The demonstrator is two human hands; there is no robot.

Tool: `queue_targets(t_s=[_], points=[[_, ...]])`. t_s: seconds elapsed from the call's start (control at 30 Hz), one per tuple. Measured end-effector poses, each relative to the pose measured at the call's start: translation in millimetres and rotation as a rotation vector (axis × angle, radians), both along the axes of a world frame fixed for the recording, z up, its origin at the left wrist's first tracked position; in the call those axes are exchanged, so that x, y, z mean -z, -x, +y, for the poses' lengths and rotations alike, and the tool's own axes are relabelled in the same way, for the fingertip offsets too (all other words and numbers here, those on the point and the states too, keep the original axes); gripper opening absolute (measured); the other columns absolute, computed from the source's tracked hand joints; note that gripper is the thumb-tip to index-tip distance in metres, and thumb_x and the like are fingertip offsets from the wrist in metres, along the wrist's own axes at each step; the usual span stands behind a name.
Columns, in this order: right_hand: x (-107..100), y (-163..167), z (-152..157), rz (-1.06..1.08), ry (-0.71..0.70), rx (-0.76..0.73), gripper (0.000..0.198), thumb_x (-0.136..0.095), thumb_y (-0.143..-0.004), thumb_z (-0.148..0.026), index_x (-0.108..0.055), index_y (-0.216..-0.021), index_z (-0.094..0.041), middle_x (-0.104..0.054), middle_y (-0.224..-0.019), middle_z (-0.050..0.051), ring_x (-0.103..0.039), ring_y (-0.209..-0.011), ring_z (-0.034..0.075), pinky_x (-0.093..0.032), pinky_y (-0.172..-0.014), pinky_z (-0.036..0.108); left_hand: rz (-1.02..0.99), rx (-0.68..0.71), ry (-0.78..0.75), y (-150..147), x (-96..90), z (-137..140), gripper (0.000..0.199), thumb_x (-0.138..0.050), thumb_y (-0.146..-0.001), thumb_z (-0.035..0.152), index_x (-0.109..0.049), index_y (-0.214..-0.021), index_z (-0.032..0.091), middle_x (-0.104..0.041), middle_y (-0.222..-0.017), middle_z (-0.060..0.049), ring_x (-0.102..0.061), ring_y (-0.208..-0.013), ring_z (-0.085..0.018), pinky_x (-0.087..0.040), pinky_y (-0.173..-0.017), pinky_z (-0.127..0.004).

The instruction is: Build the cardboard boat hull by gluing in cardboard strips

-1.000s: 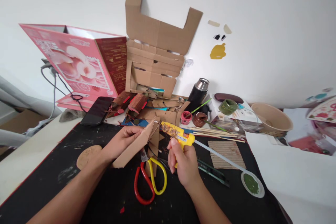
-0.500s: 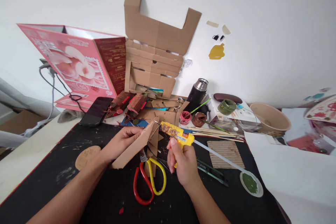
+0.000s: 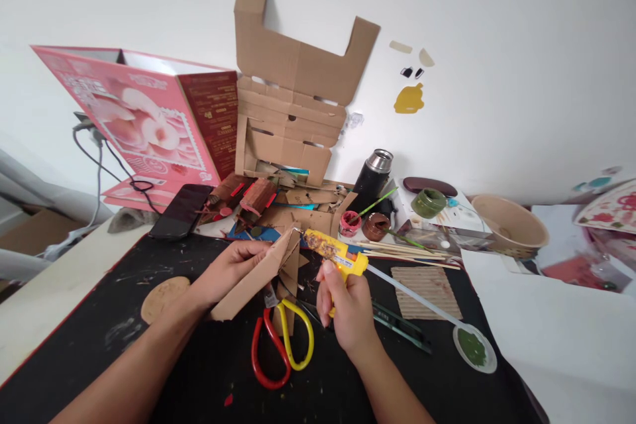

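My left hand [image 3: 233, 273] is closed on a folded strip of brown cardboard [image 3: 256, 281], held tilted above the black mat. In my right hand [image 3: 345, 305] is a yellow hot glue gun [image 3: 330, 250], gripped by its handle, with a long clear glue stick [image 3: 412, 295] sticking out of its back. The gun's nozzle is at the upper end of the strip; whether it touches, I cannot tell. Scissors [image 3: 285, 341] with one red and one yellow handle lie below, between my hands, blades partly hidden under cardboard. A green utility knife [image 3: 400, 326] lies right of my right hand.
A phone [image 3: 181, 211], small brown painted pieces [image 3: 258, 197] and cardboard scraps lie along the back. Behind the mat are open paint jars [image 3: 377, 225], a black thermos [image 3: 372, 179] and wooden sticks [image 3: 407, 253]. Corrugated cardboard [image 3: 426, 291] and a dish of green paint [image 3: 474, 348] lie right.
The view has shifted very slightly. Both hands, the cardboard strip and the glue gun keep nearly the same places.
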State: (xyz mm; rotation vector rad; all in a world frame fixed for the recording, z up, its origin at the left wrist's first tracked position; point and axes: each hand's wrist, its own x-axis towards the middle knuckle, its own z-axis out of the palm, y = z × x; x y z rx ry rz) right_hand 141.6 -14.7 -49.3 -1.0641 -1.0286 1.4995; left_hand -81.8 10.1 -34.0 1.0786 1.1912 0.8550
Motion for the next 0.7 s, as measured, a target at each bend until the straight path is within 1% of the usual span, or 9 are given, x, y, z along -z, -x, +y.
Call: queue_targets(t_s=[0.17,0.23,0.43,0.57,0.7], points=[[0.1,0.1,-0.4,0.007,-0.003,0.001,0.069,-0.071,-0.081,-0.087,-0.059,-0.074,-0.019,-0.045,-0.037,-0.009,-0.038,-0.028,0.007,-0.025,-0.035,0.019,0.008,0.022,-0.033,2.3,3.3,-0.4,0.061,-0.089,-0.064,0.075,-0.080,-0.077,0.017,-0.075,-0.062,-0.004,-0.067,-0.053,-0.018,-0.053,-0.054,-0.025],[-0.5,0.1,-0.2,0.010,-0.003,0.002,0.069,-0.072,-0.081,-0.086,-0.059,-0.074,-0.019,-0.044,-0.037,-0.009,-0.038,-0.028,0.007,-0.025,-0.035,0.019,0.012,0.020,-0.042,3.2,5.3,-0.9,0.058,-0.089,-0.066,0.073,-0.080,-0.078,0.017,-0.075,-0.062,-0.004,-0.067,-0.054,-0.018,-0.053,-0.054,-0.026],[0.3,-0.4,-0.1,0.008,-0.012,0.004,0.068,-0.071,-0.082,-0.085,-0.060,-0.074,-0.019,-0.045,-0.037,-0.009,-0.038,-0.028,0.007,-0.025,-0.035,0.020,0.006,0.022,-0.034,3.6,9.1,-1.3,0.057,-0.088,-0.070,0.072,-0.081,-0.081,0.016,-0.075,-0.062,-0.005,-0.067,-0.053,-0.019,-0.052,-0.053,-0.026],[1.6,-0.5,-0.1,0.011,-0.010,0.008,0.068,-0.072,-0.082,-0.085,-0.059,-0.075,-0.019,-0.045,-0.037,-0.009,-0.038,-0.028,0.007,-0.025,-0.035,0.019,0.018,0.014,-0.029,3.5,9.1,-1.8,0.058,-0.089,-0.067,0.072,-0.080,-0.079,0.016,-0.075,-0.063,-0.005,-0.067,-0.054,-0.019,-0.053,-0.055,-0.026],[2.4,-0.3,0.2,0.015,-0.013,0.014,0.067,-0.071,-0.083,-0.085,-0.059,-0.075,-0.019,-0.044,-0.037,-0.009,-0.038,-0.028,0.007,-0.025,-0.035,0.019,0.032,0.012,-0.027,4.2,10.4,-2.0,0.057,-0.088,-0.069,0.072,-0.080,-0.079,0.016,-0.075,-0.063,-0.004,-0.065,-0.053,-0.017,-0.051,-0.054,-0.024]])
